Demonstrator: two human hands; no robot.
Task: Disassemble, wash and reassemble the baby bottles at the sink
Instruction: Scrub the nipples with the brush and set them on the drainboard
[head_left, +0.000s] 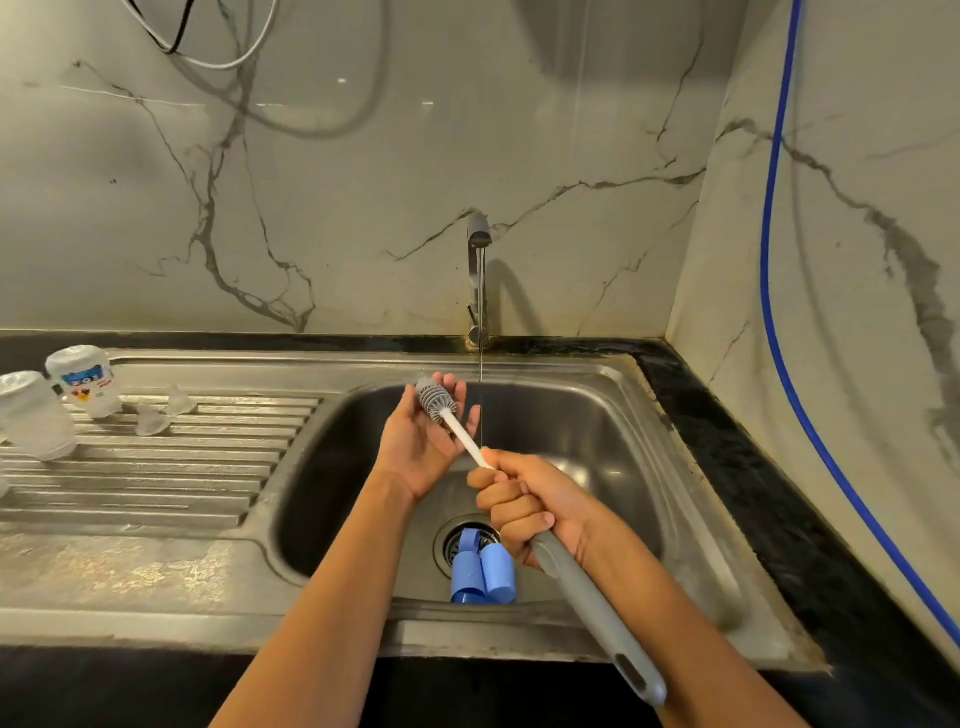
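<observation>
My right hand grips the grey handle of a bottle brush over the sink basin. The brush's grey bristle head lies in the upturned palm of my left hand, whose fingers are relaxed around it. A thin stream of water runs from the tap just right of my left hand. Two blue bottle collars or caps lie on the drain. On the draining board stand two upturned clear bottles and two clear teats.
A black counter borders the steel sink on the right and back. Marble wall panels rise behind. A blue hose hangs down the right wall, and cables loop at the top left.
</observation>
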